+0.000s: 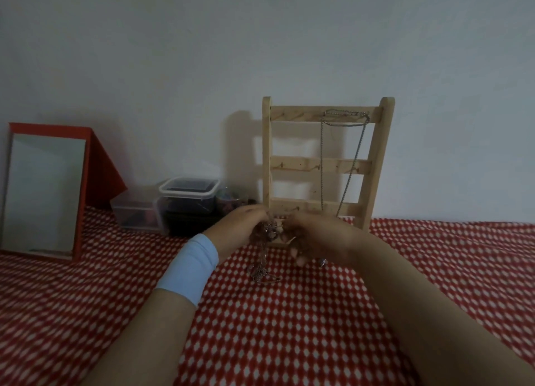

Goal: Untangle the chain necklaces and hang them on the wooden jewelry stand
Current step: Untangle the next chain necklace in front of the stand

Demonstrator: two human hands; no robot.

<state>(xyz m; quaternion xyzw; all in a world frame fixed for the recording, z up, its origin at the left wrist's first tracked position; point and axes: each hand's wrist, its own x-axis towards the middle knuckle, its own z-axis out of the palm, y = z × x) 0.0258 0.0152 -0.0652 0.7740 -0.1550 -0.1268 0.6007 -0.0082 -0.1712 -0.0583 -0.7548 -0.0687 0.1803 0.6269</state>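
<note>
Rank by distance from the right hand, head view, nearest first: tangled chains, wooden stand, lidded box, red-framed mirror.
1. tangled chains, in the right hand
2. wooden stand, just behind
3. lidded box, back left
4. red-framed mirror, far left

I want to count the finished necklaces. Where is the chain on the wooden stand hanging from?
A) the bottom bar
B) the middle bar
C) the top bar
C: the hung chain hangs from hooks on the top bar of the wooden stand, near its right post; the left hand and right hand grip the tangled necklaces below.
</note>
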